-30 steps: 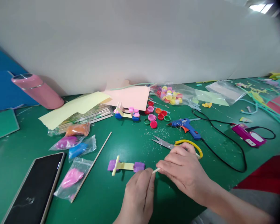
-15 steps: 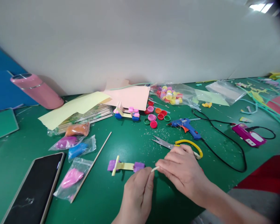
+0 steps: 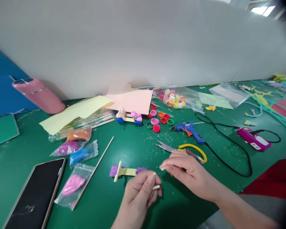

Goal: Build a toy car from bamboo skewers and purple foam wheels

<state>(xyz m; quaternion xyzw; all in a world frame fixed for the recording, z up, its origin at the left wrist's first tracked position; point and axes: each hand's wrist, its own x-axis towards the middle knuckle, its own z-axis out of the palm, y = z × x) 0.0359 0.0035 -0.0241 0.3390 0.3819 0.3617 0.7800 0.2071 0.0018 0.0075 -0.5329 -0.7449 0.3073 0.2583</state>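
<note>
My left hand (image 3: 141, 194) is closed, with pale ends of small stick pieces (image 3: 156, 187) showing at its thumb and fingers. To its right, my right hand (image 3: 187, 170) pinches a short pale stick piece (image 3: 164, 168) between thumb and fingertips. Just behind my left hand lies a small model (image 3: 128, 171) made of a pale yellow strip, a crosspiece and purple blocks; its right end is partly hidden. Scissors with yellow handles (image 3: 166, 146) lie open behind my right hand, which covers part of them. A thin wooden stick (image 3: 97, 167) rests farther left.
A blue glue gun (image 3: 190, 131) lies right, its cord running to a magenta power unit (image 3: 254, 138). Bottle caps (image 3: 154, 121) and a second model with blue blocks (image 3: 129, 117) sit behind. Left are clay bags (image 3: 73, 184), a phone (image 3: 35, 194) and a pink bottle (image 3: 41, 95).
The pale stick that bridged both hands is now in separate pieces, one in each hand's grip. My left hand has turned, showing its thumb and fingertips, and a gap has opened between the hands.
</note>
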